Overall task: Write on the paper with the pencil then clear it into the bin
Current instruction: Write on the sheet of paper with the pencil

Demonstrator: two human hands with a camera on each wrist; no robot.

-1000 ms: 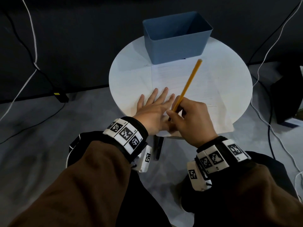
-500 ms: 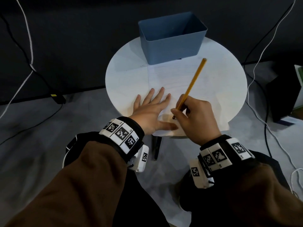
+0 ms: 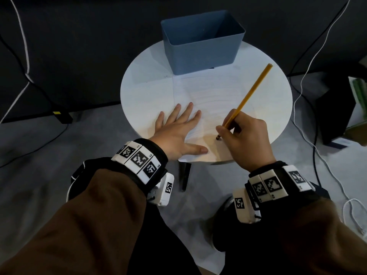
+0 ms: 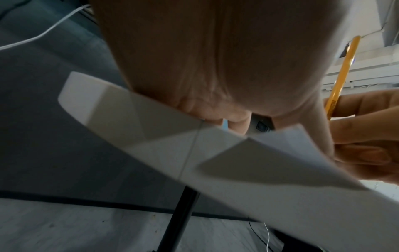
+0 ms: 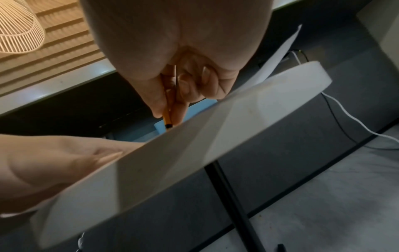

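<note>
The writing step looks to be in hand. The right hand (image 3: 246,141) has its fingers (image 5: 183,88) curled round the pencil (image 3: 249,96) low on the shaft, tip down on the near part of the paper (image 3: 214,92); the shaft tilts up and away to the right. The left hand (image 3: 176,133) lies flat on the paper's left side, fingers straight and spread, holding nothing, just pinning the sheet to the round worktop (image 3: 143,80). The paper's near corner overhangs the worktop edge. No marks can be made out on it. Next, I judge, the sheet has to be gathered and dropped into the bin (image 3: 202,50), which stands at the far edge touching the paper and looks empty
</note>
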